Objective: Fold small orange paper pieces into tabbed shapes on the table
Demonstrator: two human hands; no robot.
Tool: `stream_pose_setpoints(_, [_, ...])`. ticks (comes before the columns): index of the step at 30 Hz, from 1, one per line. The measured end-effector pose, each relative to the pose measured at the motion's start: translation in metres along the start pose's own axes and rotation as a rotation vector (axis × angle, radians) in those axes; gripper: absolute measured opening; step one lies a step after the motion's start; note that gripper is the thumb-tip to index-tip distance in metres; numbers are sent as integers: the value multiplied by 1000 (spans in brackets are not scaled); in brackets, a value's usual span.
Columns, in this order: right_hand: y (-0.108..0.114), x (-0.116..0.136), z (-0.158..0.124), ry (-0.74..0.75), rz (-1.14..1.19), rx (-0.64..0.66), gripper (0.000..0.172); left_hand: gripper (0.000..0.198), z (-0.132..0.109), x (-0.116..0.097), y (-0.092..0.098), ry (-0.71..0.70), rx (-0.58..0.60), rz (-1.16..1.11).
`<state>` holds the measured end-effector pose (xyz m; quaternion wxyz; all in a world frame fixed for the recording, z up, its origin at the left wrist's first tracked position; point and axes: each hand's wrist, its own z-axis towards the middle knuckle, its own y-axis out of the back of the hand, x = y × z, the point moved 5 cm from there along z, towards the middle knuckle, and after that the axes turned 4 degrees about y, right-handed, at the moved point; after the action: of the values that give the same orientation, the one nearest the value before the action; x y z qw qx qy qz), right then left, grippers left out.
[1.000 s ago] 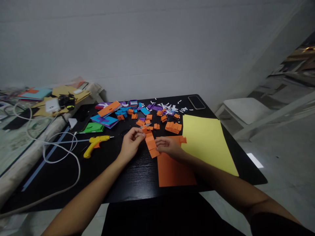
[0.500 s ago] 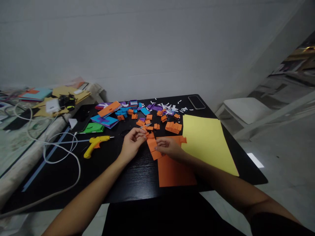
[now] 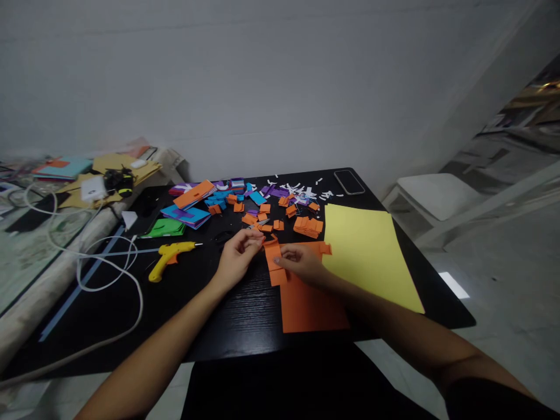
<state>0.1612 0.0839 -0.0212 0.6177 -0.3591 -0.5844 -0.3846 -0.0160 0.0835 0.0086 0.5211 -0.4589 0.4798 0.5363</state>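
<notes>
Both my hands meet over a folded orange paper strip (image 3: 275, 263) at the middle of the black table (image 3: 227, 315). My left hand (image 3: 238, 256) pinches the strip's upper end with fingers closed. My right hand (image 3: 301, 262) holds its right side, fingers curled on it. The strip lies over the top left corner of a large orange sheet (image 3: 308, 303). A stack of small orange pieces (image 3: 308, 226) sits just beyond my right hand, with more orange scraps (image 3: 258, 217) scattered behind the strip.
A yellow sheet (image 3: 370, 256) lies right of the orange one. A yellow glue gun (image 3: 170, 256) and white cable (image 3: 109, 280) lie to the left. Blue, purple and green paper (image 3: 186, 214), white scraps (image 3: 301, 191) and a phone (image 3: 349, 182) fill the far side.
The orange strip has shortened and turned from slanted to more upright. My left hand has moved slightly right toward the strip's top; my right hand has stayed put.
</notes>
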Motion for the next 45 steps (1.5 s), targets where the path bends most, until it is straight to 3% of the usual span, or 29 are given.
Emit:
stream_pose_setpoints(3, [0, -3, 1, 15, 24, -21, 37, 24, -2, 2, -3, -41, 11, 69])
stream_pose_setpoints(9, [9, 1, 0, 83, 94, -212, 51, 17, -5, 7, -8, -67, 87, 148])
stream_pose_setpoints(26, [11, -6, 1, 135, -78, -175, 27, 25, -6, 9, -10, -27, 130, 90])
stream_pose_setpoints(30, [10, -6, 2, 98, 37, -140, 20, 23, -6, 7, -10, -35, 135, 76])
stream_pose_setpoints(34, [10, -7, 3, 45, 150, -98, 24, 23, -6, 7, -10, -35, 152, 75])
stream_pose_setpoints(40, [12, -10, 5, 53, 173, -151, 42, 29, -6, 9, -12, -26, 197, 119])
stream_pose_setpoints(45, [12, -8, 4, 98, 125, -169, 37, 30, -7, 8, -10, -64, 163, 219])
